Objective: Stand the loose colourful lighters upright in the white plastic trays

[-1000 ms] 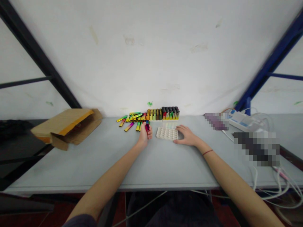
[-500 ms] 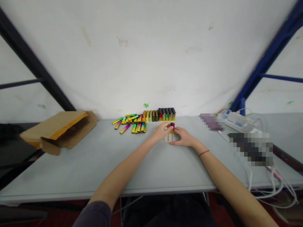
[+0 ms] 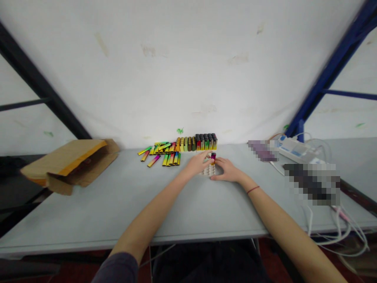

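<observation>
A lighter (image 3: 213,157) with a dark top and a purple-to-yellow body stands upright at the far right part of a white tray (image 3: 209,171) with rows of round holes. My left hand (image 3: 198,164) reaches over the tray from the left, thumb and fingertips closed on the lighter. Around the tray's right side curves my right hand (image 3: 228,171), its thumb at the near corner and its fingers at the far end, close beside the lighter. The lighter's lower end is hidden by the fingers and tray.
Behind my hands stand a block of black-topped lighters (image 3: 206,142) and a yellowish block of similar pieces (image 3: 185,144). Shiny coloured tubes (image 3: 153,160) lie left of them. An open paper bag (image 3: 73,161) is far left; a power strip (image 3: 297,149) and white cables (image 3: 338,232) lie right.
The lighter sits slightly lower into the tray, with less of its body showing. My left hand has come down a little with it; my right hand stays at the tray. The view has shifted slightly.
</observation>
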`<state>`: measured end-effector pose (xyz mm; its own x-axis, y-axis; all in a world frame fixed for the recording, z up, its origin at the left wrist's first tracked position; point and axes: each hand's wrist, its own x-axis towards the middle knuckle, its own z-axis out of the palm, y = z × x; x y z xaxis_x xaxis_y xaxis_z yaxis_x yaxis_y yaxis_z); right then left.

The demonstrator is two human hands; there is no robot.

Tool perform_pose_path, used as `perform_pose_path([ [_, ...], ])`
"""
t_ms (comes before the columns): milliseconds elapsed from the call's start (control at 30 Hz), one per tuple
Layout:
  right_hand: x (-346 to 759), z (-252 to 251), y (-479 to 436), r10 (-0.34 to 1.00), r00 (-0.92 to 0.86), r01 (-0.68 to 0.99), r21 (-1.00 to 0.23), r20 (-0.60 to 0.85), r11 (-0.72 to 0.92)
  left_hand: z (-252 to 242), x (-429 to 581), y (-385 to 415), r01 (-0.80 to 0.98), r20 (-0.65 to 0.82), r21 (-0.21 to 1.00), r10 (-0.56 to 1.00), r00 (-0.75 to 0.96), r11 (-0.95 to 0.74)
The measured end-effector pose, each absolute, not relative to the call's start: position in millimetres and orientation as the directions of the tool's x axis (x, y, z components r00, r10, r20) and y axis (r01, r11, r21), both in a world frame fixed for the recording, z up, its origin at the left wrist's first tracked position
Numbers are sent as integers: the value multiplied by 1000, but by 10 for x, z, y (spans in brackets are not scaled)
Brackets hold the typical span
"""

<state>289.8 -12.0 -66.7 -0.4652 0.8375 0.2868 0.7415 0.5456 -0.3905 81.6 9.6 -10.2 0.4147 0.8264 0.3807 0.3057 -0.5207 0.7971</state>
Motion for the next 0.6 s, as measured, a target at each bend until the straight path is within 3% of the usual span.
perform_pose_path([
  [100,2907,-667,-119,838,-458,744,-387,298,544,39,440,129,330,398,813,871,289,-481],
  [200,2922,-679,-117,837,-457,739,-395,301,546,113,-145,210,438,451,815,890,-67,-380],
  [333,2935,-696,-118,837,-447,738,-398,316,544,-28,-745,277,487,415,850,824,-386,-200],
  [600,2932,-671,-131,841,-455,750,-383,293,539,-216,-703,300,455,291,889,838,-461,-58],
])
